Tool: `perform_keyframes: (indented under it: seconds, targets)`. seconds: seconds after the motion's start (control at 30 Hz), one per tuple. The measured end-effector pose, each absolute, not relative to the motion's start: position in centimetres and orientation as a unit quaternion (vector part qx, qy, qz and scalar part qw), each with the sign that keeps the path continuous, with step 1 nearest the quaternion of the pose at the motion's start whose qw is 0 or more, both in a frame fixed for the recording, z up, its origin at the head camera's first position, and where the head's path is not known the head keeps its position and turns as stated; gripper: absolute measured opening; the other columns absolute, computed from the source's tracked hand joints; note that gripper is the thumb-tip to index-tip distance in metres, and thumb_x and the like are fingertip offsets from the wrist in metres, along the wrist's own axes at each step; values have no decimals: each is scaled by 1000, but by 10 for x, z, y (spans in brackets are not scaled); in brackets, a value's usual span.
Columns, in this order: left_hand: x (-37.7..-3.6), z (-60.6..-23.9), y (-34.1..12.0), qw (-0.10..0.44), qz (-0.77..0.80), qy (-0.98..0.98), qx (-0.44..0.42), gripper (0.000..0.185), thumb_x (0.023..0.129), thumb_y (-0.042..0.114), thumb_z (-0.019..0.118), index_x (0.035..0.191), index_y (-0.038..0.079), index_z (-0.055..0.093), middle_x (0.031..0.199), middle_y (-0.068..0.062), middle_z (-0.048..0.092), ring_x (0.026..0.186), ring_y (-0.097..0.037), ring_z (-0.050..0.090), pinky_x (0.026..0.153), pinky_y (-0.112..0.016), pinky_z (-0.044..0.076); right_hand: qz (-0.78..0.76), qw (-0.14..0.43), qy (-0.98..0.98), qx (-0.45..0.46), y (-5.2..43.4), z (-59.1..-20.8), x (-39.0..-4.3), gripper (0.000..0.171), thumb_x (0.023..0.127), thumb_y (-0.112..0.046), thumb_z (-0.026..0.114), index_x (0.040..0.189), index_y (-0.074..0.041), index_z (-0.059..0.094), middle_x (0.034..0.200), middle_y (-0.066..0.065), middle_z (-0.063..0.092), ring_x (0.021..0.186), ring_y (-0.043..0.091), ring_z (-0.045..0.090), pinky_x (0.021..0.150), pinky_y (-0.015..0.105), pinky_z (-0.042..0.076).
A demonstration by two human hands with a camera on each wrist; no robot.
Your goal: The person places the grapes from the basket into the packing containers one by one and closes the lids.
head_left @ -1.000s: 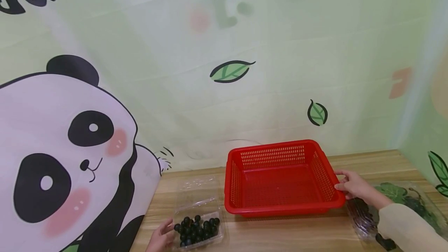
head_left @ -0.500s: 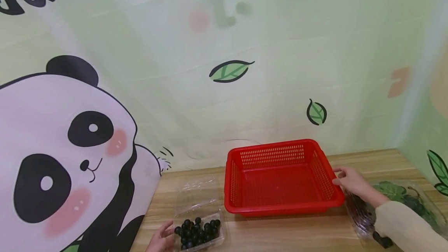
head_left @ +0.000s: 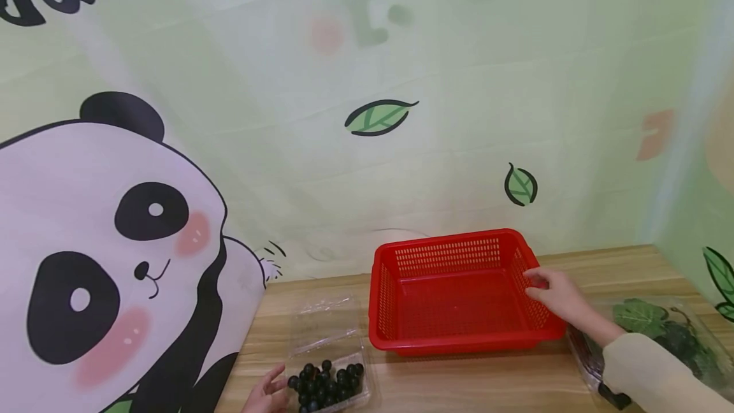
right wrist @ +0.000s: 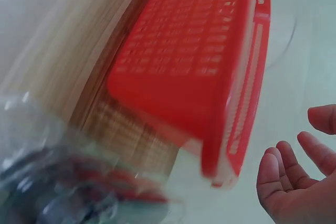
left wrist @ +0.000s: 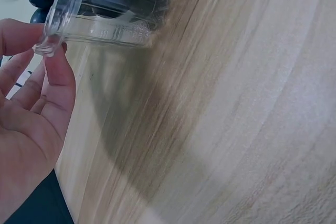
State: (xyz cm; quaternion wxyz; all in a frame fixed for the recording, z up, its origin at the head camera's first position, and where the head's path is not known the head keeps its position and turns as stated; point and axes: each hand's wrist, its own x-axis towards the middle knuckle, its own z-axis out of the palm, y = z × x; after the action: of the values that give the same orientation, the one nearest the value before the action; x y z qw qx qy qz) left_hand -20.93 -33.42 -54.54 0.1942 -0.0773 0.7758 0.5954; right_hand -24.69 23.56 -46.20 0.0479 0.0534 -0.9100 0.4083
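A red slotted plastic basket stands on the wooden table. My right hand hovers over its right rim. In the right wrist view this hand is open with relaxed fingers, apart from the basket. An open clear clamshell holding several dark round berries lies at the front left. My left hand is beside it. In the left wrist view its straight fingers touch the corner of the clear rim.
A second clear pack with dark fruit and green leaves lies right of the basket, blurred in the right wrist view. A panda-print backdrop hangs behind the table and drapes over its left edge.
My right hand has left the basket's outer right rim and moved up and left over it, fingers now loose. The left hand and the berry pack have barely shifted.
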Motion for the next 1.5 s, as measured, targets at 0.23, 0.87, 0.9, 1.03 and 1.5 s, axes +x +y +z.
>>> perform_keyframes:
  seconds: [0.23, 0.87, 0.9, 1.03, 1.5]
  targets:
    - [-207, -548, -338, 212, 619, 755, -55, 75, 75, -3, 47, 132, -13, -1, 114, -28, 50, 81, -18, 58, 72, -35, 49, 451, 25, -890, 66, 216, -456, -243, 38, 82, -11, 60, 115, 4, 52, 109, 22, 55, 89, 26, 51, 74, 37, 50]
    - [-204, -548, -338, 235, 630, 736, -77, 75, 75, -5, 44, 132, -13, -3, 106, -10, 55, 76, -15, 55, 70, -30, 48, 518, -60, -839, 153, 161, -450, -220, 50, 78, -35, 63, 118, -7, 53, 119, 14, 55, 100, 24, 52, 78, 31, 51]
    - [-204, -548, -338, 235, 630, 736, -79, 75, 75, -5, 44, 132, -13, -3, 105, -9, 55, 75, -14, 55, 70, -30, 48, 520, -69, -837, 158, 158, -451, -219, 50, 78, -35, 63, 119, -8, 53, 120, 13, 54, 101, 24, 52, 79, 31, 51]
    - [-205, -549, -338, 233, 625, 740, -86, 73, 76, -4, 45, 132, -13, 0, 107, -14, 54, 75, -15, 55, 71, -31, 48, 523, -101, -827, 181, 149, -453, -215, 50, 79, -36, 62, 120, -8, 52, 121, 13, 53, 103, 26, 51, 80, 33, 51]
    - [-205, -552, -340, 237, 631, 734, -85, 74, 76, -4, 47, 132, -12, -1, 108, -14, 54, 77, -16, 56, 73, -32, 48, 540, -149, -792, 245, 126, -465, -206, 45, 84, -30, 58, 120, -4, 52, 117, 17, 55, 100, 27, 54, 79, 26, 50]
